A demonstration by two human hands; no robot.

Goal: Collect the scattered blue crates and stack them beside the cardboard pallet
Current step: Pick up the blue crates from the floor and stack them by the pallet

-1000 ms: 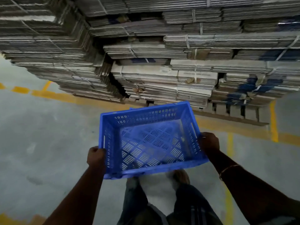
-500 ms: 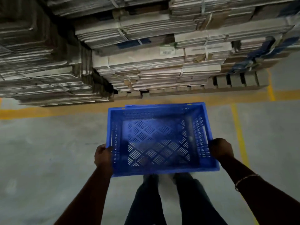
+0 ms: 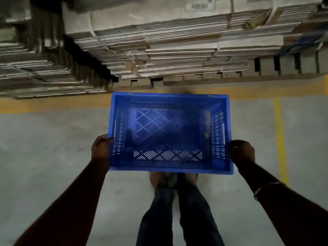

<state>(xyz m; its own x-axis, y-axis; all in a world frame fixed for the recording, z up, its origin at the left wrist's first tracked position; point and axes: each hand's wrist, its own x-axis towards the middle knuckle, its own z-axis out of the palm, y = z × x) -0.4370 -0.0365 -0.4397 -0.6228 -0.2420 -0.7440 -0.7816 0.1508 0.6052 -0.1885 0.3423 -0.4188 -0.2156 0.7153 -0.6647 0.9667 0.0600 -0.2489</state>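
The crate (image 3: 170, 132) is bright blue, its base cut with a diagonal criss-cross of slots and its walls with rows of small slits. Grey concrete floor (image 3: 44, 148) carries yellow painted lines (image 3: 280, 139). The bundled cardboard (image 3: 168, 41) is dull brown-grey, bound with white straps (image 3: 216, 49).

A grey concrete floor (image 3: 44, 148) carries yellow painted lines (image 3: 280, 139), and a barcode label (image 3: 199, 4) sits up top.

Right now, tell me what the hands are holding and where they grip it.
The blue crate: left hand on its left short side, right hand on its right short side, both near the rim.
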